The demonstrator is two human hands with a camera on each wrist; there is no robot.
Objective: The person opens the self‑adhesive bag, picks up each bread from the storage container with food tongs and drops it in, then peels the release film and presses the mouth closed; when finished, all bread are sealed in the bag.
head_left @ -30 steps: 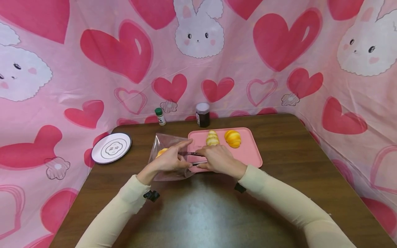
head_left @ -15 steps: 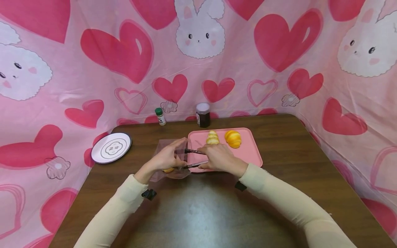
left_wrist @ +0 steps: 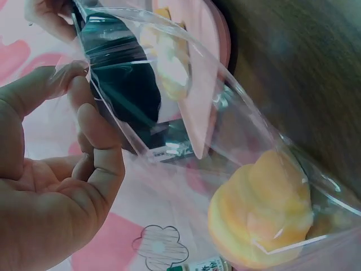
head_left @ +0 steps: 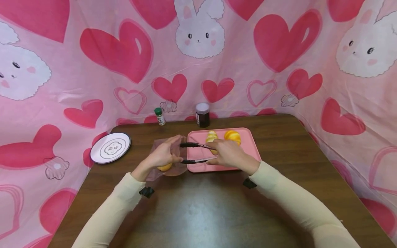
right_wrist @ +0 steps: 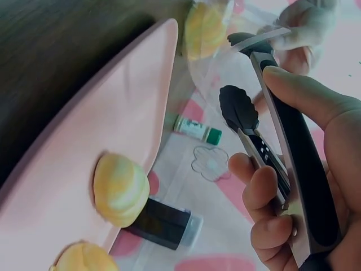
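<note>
My left hand (head_left: pixel 159 157) pinches the rim of a clear plastic bag (head_left: pixel 179 168) between thumb and fingers. Inside the bag lies a golden bread roll (left_wrist: pixel 259 212), partly covered by the hand in the head view. My right hand (head_left: pixel 232 155) grips black-and-silver food tongs (right_wrist: pixel 304 164), whose arms stand apart with nothing between the dark tips. Those tips are at the bag's mouth, near my left fingers. Below the right hand is a pink tray (head_left: pixel 252 150) bearing a pale yellow bread roll (head_left: pixel 212 136) and an orange-yellow one (head_left: pixel 232 136).
Left of the bag, a white plate (head_left: pixel 110 148) with a dark rim lies on the brown table (head_left: pixel 198 213). At the back stand a green-capped spice bottle (head_left: pixel 160 117) and a dark jar (head_left: pixel 202 116) with a pale lid. A pink heart-print cloth rises behind.
The tongs have drawn back rightward out of the bag, and their arms have spread. My left hand has shifted slightly left with the bag; the roll in it sits lower.
</note>
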